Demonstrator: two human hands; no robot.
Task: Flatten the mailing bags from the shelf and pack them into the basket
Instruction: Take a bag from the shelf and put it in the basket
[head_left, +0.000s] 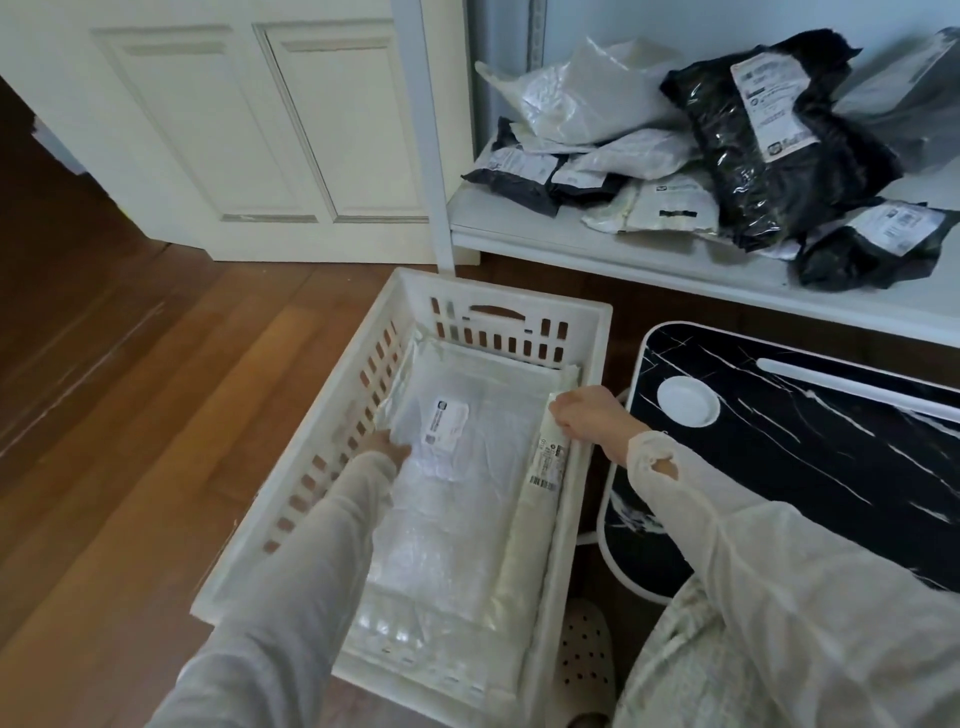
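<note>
Wooden flooring (130, 415) fills the left of the scene, with a white panelled door (291, 130) at the far side and a white shelf (623, 249) to the far right. On the shelf a crumpled heap of mailing bags (701, 156), black, grey and white, is seen unflattened. Near the middle a white slotted basket (592, 332) is set on the floor, its long axis running from near to far. A black marble-patterned surface (805, 441) stands just right of it.

Inside the basket a flattened white bag (467, 467) is laid along that same long axis, its label facing up. The left hand (387, 447) is placed at the bag's left edge; its fingers are hidden under the plastic, so their state cannot be told. The right hand (587, 415) is at the basket's right wall, with fingers curled, apparently round the far end of a rolled white bag (540, 488) stood along that wall.

The shelf heap lies far and right of both hands, so the right hand is judged nearer for the next bag.
</note>
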